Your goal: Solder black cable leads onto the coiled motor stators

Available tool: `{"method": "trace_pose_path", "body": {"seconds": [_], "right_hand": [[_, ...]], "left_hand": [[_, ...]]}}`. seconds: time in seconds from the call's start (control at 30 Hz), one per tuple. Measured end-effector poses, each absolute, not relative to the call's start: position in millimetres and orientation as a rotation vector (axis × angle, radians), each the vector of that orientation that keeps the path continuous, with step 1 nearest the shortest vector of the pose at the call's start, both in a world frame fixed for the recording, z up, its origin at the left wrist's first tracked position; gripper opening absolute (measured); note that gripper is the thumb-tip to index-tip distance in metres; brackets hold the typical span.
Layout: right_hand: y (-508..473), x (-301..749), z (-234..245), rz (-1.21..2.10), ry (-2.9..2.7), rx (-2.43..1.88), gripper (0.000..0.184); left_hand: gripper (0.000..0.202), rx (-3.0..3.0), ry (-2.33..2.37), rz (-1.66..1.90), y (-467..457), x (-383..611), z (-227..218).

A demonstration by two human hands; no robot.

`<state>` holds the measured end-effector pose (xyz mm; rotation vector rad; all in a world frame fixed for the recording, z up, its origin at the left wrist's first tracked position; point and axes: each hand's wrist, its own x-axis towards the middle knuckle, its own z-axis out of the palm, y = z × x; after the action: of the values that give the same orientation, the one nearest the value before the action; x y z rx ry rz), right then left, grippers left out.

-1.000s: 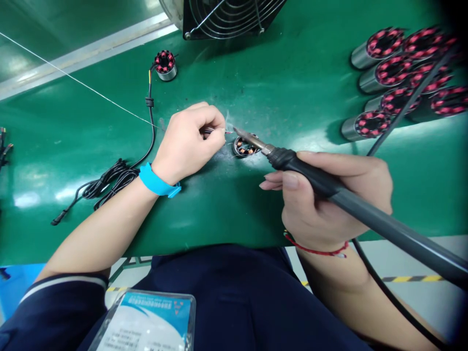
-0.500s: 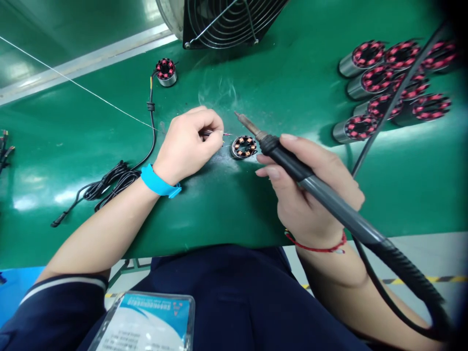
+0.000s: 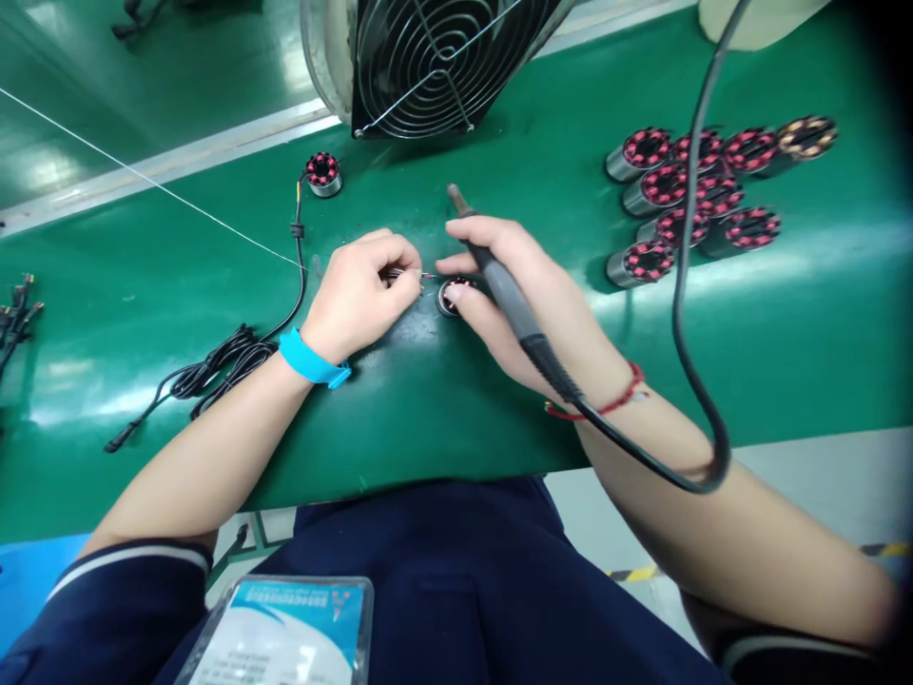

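Observation:
My left hand (image 3: 363, 295), with a blue band at the wrist, pinches the end of a dark cable with thin coloured wire tips (image 3: 428, 276). Just right of those tips, a small motor stator (image 3: 446, 299) with copper windings stands on the green table. My right hand (image 3: 542, 304) is wrapped round a soldering iron (image 3: 508, 293), whose tip points up and away, above the table. The right thumb reaches over the stator and covers part of it; the index finger is stretched beside it. Whether the thumb touches the stator, I cannot tell.
A fan (image 3: 449, 67) with a wire guard stands at the back. Several stators (image 3: 646, 262) are grouped at the right. One stator (image 3: 324, 176) with a coiled black cable (image 3: 232, 357) lies left. A thin pale strand (image 3: 157, 184) crosses from upper left. The iron's cord (image 3: 677, 314) loops right.
My right hand has moved left, bringing its thumb and fingers to the stator, and the iron's tip has swung up and back. My left hand still pinches the wires. The visible smoke has gone.

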<state>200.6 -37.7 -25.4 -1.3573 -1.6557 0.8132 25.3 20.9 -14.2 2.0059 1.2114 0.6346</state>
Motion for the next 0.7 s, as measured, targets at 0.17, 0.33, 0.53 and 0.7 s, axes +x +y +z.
{"method": "trace_pose_path", "body": {"seconds": [0.17,0.33,0.53,0.7], "right_hand": [[-33.7,192.0,-39.4,0.775,-1.628,-1.340,0.046],[-43.3,186.5,-40.8,0.664,-1.558,-1.327,0.044],[-42.7,182.7,-41.8,0.687,-1.593,-1.256,0.046],[-40.1,181.6,-42.6,0.703,-1.553,-1.259,0.041]], "left_hand": [[0.010,2.011,1.187,0.643,15.7,22.8,-11.2],[0.005,1.879,1.154,0.714,12.5,18.7,-12.4],[0.007,1.883,1.163,0.691,10.9,18.9,-10.1],[0.006,1.938,1.105,0.734,9.8,16.7,-9.4]]}}
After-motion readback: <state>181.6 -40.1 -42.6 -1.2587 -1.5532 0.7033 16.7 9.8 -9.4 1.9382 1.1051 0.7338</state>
